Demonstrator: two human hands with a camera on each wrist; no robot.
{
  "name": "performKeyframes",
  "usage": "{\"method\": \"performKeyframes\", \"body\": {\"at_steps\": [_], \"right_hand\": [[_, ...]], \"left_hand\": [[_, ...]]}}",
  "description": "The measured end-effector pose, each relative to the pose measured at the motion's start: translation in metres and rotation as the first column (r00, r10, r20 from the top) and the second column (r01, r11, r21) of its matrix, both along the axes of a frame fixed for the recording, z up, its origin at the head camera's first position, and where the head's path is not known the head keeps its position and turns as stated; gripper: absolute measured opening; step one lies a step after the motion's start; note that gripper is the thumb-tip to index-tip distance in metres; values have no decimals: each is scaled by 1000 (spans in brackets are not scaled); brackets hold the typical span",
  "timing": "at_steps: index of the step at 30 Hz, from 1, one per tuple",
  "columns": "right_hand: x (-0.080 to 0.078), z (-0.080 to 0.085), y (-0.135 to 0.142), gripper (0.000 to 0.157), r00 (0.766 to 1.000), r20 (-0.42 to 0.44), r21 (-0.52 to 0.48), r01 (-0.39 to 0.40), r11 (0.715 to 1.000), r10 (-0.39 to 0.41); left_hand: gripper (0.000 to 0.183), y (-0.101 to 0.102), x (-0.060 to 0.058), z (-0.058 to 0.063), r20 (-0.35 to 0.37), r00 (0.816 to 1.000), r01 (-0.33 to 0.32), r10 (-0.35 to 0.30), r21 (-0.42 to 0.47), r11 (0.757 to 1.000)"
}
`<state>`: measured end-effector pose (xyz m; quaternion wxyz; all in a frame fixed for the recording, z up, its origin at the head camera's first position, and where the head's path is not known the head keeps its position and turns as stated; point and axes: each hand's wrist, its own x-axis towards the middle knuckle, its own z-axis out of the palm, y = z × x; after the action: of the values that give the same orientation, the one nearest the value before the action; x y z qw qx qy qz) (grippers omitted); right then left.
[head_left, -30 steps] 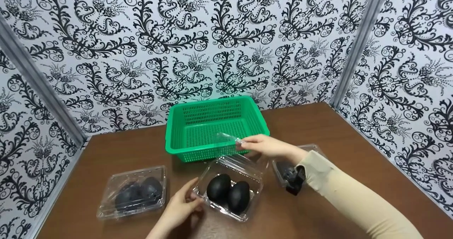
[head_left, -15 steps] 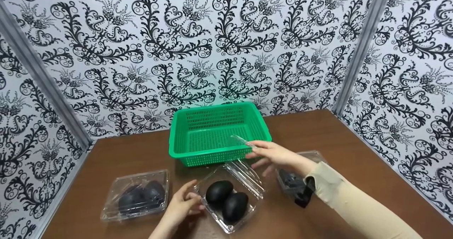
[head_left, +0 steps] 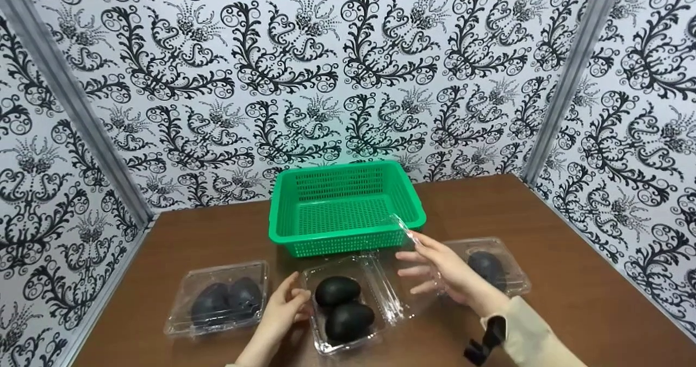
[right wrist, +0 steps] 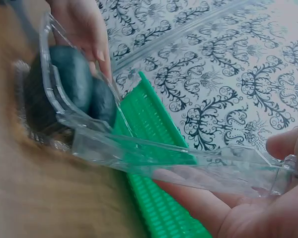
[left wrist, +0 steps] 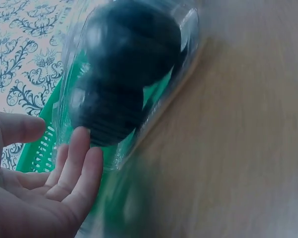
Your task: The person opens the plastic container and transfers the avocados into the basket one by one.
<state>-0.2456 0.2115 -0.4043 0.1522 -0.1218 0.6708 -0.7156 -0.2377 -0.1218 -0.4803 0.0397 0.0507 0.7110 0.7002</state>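
A clear plastic clamshell box [head_left: 322,348] lies open on the brown table, its lid [right wrist: 223,171] swung up to the right. Two smooth, dark, egg-shaped objects [head_left: 349,322] sit in its tray. My left hand [head_left: 283,310] is at the tray's left side; in the left wrist view its fingers are extended against the clear wall, thumb apart. My right hand [head_left: 443,266] pinches the lid's outer edge between thumb and index finger, the other fingers spread beneath it. Between the hands, the dark objects show in both wrist views.
Behind the box stands a green slotted basket [head_left: 348,246]. A closed clamshell [head_left: 182,307] with two dark ovals is at the left, and another closed clamshell [head_left: 514,258] lies partly behind my right wrist. Patterned panels [head_left: 283,57] stand behind the table.
The right hand has moved right and down, swinging the lid wider open. The tray has turned, so the dark ovals lie more crosswise. The left hand has stayed at its left side.
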Motion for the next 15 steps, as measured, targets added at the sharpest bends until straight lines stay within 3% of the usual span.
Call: {"method": "performKeyframes", "body": {"at_steps": [9,15], "right_hand": [[16,-25,-9,59,992,8,-125,123,985,-122],[27,-47,-15,63,970,-2,-104,240,965,-241]], "left_hand": [[58,-3,5,0,-114,993,-44,36,-67,997],[56,0,9,-2,-152,988,-57,37,-133,989]]}}
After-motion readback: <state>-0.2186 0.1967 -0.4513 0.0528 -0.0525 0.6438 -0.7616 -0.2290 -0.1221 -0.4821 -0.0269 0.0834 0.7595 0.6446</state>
